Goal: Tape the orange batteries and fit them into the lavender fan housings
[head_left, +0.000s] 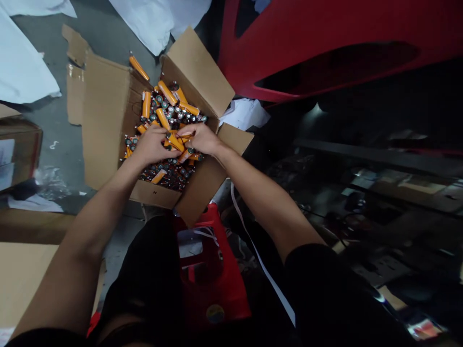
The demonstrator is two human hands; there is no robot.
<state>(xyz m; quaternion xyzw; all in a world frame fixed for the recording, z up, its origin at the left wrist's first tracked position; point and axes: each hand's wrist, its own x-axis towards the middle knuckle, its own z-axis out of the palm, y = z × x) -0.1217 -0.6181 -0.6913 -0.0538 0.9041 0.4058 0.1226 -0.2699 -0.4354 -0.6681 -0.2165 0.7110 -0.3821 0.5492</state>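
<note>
Grey floor, open box (108, 120) full of orange cells. Left hand (152, 144) and right hand (202, 139) close together on a cell (176, 142) mid-box; gathering seems underway, needing a firm lift.

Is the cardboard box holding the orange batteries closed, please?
No, the cardboard box has its flaps spread open, exposing the orange batteries.

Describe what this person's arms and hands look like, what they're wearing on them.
Both arms are bare from the hands up past the elbows. The right arm ends in a short black sleeve; a dark sleeve edge also shows at the left arm's top, by the bottom of the picture. The left hand and right hand wear no gloves. No watch or rings can be made out.
</note>
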